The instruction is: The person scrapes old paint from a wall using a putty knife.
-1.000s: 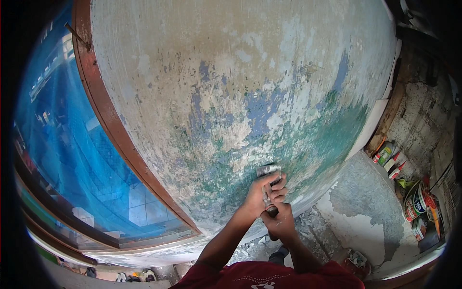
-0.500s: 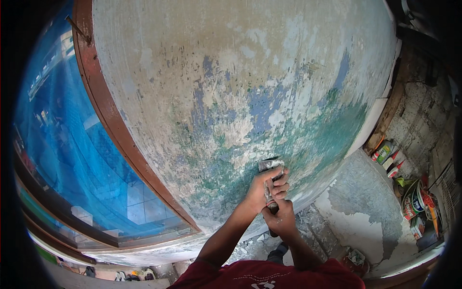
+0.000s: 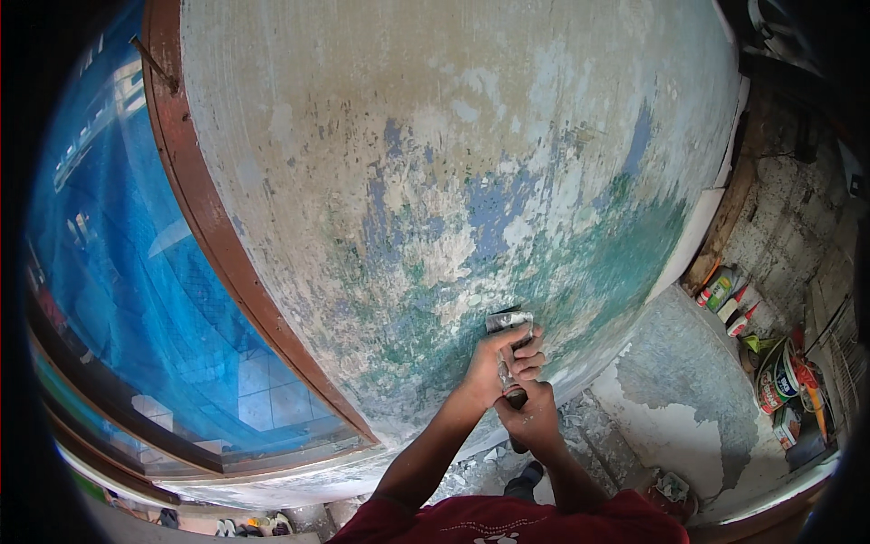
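While both hands bear on the same tool, the scraper (image 3: 509, 337) sits with its metal blade flat against the wall (image 3: 471, 181), low down in the patch where green and blue paint is flaking off to bare plaster; left hand (image 3: 494, 367) is wrapped round the upper part just behind the blade, fingers (image 3: 528, 355) curled fully closed over it; right hand (image 3: 530, 419) is below, closed tight about the dark handle, nothing else held; step in hand, as I judge it, is scraping old paint from the lower wall, with the upper area already mostly pale and the green band to the right not yet stripped; next stroke would call for firm two-handed pressure, blade kept at a shallow angle so it lifts paint and does not gouge plaster; brown window frame (image 3: 227, 245) runs close on the left with blue netting (image 3: 136, 272) behind it; rubble and chips (image 3: 580, 426) lie on the floor under the hands; paint cans and bottles (image 3: 770, 363) stand well apart along the right-hand wall.
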{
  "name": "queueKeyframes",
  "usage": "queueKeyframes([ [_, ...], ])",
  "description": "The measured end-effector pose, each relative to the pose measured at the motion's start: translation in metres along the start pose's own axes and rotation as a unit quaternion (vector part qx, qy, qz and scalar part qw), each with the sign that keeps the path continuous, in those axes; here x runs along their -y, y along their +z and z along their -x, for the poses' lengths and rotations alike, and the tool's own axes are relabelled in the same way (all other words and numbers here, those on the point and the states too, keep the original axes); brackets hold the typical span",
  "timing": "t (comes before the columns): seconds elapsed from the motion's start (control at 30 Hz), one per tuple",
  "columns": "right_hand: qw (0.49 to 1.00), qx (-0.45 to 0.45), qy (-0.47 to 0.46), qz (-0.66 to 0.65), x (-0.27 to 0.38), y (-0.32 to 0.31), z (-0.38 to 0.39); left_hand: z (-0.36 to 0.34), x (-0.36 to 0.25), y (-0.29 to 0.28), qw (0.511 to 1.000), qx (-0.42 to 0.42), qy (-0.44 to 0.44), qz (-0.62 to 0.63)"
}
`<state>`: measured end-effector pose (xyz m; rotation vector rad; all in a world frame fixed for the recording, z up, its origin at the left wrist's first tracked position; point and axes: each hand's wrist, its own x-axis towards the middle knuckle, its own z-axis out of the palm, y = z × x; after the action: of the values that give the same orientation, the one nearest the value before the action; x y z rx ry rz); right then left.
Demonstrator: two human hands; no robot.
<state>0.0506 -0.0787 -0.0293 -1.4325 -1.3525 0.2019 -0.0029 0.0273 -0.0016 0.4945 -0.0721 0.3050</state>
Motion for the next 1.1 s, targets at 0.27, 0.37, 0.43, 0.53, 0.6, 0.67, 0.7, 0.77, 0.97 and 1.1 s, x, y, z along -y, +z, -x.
queueKeyframes([
  [0.27, 0.999, 0.004, 0.019, -0.025, 0.001, 0.003, 0.001, 0.001, -0.002, 0.002, 1.0, -0.021, 0.008, -0.014],
  [0.37, 0.999, -0.001, 0.012, -0.037, -0.008, 0.005, 0.002, 0.003, -0.002, 0.004, 0.999, -0.04, 0.019, -0.027],
  [0.43, 0.999, -0.011, -0.002, -0.045, -0.019, 0.01, 0.006, 0.003, 0.001, 0.008, 0.997, -0.059, 0.024, -0.042],
  [0.53, 0.991, -0.007, 0.03, -0.132, -0.026, 0.018, 0.007, 0.004, 0.002, 0.007, 0.992, -0.103, 0.03, -0.061],
  [0.6, 0.986, 0.0, 0.056, -0.158, -0.023, 0.019, 0.006, 0.004, 0.0, 0.008, 0.989, -0.126, 0.03, -0.065],
  [0.67, 0.986, 0.012, 0.054, -0.156, -0.019, 0.017, 0.005, 0.006, 0.0, 0.01, 0.987, -0.132, 0.035, -0.081],
  [0.7, 0.987, 0.022, 0.052, -0.153, -0.018, 0.016, 0.005, 0.006, -0.001, 0.009, 0.987, -0.133, 0.034, -0.081],
  [0.77, 0.985, 0.002, 0.054, -0.162, -0.018, 0.018, 0.002, 0.004, 0.0, 0.009, 0.981, -0.149, 0.044, -0.115],
  [0.97, 0.987, -0.034, 0.017, -0.156, -0.021, 0.021, -0.001, 0.001, -0.004, 0.01, 0.983, -0.137, 0.051, -0.112],
  [1.1, 0.995, -0.022, 0.013, -0.097, -0.02, 0.012, 0.002, 0.002, 0.001, 0.007, 0.993, -0.096, 0.037, -0.051],
])
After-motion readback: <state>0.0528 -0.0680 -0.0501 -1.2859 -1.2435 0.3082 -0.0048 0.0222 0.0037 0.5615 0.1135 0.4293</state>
